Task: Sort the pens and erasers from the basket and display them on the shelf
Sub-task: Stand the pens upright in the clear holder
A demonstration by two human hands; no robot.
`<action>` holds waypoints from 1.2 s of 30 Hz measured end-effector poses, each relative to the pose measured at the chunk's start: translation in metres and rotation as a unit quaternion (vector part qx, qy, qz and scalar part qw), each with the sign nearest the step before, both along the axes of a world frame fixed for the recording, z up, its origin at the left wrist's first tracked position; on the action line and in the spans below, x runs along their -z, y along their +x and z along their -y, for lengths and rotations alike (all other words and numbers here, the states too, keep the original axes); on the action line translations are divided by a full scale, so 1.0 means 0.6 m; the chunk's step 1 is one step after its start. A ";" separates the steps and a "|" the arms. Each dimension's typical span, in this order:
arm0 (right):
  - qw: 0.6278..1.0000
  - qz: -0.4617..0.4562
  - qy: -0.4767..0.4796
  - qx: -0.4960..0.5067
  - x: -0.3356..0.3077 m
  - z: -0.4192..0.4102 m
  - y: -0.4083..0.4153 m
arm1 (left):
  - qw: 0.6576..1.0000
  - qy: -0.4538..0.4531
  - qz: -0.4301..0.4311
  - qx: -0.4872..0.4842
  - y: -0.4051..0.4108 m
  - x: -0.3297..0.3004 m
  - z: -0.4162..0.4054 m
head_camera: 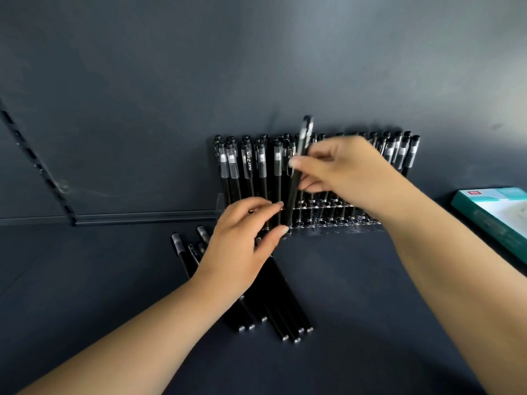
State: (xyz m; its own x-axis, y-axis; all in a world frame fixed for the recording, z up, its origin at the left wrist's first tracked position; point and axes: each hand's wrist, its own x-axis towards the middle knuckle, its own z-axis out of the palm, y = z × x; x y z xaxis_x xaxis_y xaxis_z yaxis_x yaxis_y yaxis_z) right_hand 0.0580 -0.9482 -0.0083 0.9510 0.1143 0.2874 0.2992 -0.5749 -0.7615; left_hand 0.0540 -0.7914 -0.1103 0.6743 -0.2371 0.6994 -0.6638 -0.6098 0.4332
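A black pen (299, 169) stood nearly upright, pinched in the right fingers (306, 163); more capped black pens (273, 306) lay bundled on the shelf (370, 295) beneath the left fingers (273, 220).

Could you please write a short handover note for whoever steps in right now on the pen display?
Right hand: pinches one black pen, near upright, its lower tip at the front of the clear pen rack.
Left hand: fingers at the rack's front beside that pen's tip; whether it grips anything is unclear.
Done: many pens stand in the rack, thickest at its left and right ends.
Left: seat the held pen, then rack the loose pens lying on the dark shelf under the left forearm. Empty holes show along the front row.
No erasers or basket in view. A teal box lies at the right.
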 end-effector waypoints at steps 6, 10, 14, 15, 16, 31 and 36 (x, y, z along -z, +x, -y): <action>0.979 0.136 -0.061 0.142 -0.003 0.028 0.017 | 0.976 0.180 0.037 -0.117 0.018 0.036 -0.006; 0.977 0.125 -0.094 0.142 0.011 0.022 0.022 | 0.967 0.213 0.045 -0.133 0.017 0.035 -0.007; 0.978 0.110 -0.119 0.133 0.020 0.018 0.024 | 0.968 0.209 0.042 -0.129 0.017 0.035 -0.007; 0.978 0.101 -0.127 0.129 0.023 0.016 0.025 | 0.969 0.210 0.037 -0.127 0.017 0.034 -0.006; 0.979 0.092 -0.133 0.126 0.026 0.015 0.026 | 0.970 0.209 0.032 -0.124 0.016 0.034 -0.006; 0.980 0.006 -0.162 0.115 0.054 0.011 0.037 | 0.969 0.218 0.003 -0.117 0.016 0.028 -0.007; 0.966 0.016 -0.230 0.117 0.046 0.010 0.027 | 0.984 0.134 -0.068 -0.090 0.005 0.001 -0.005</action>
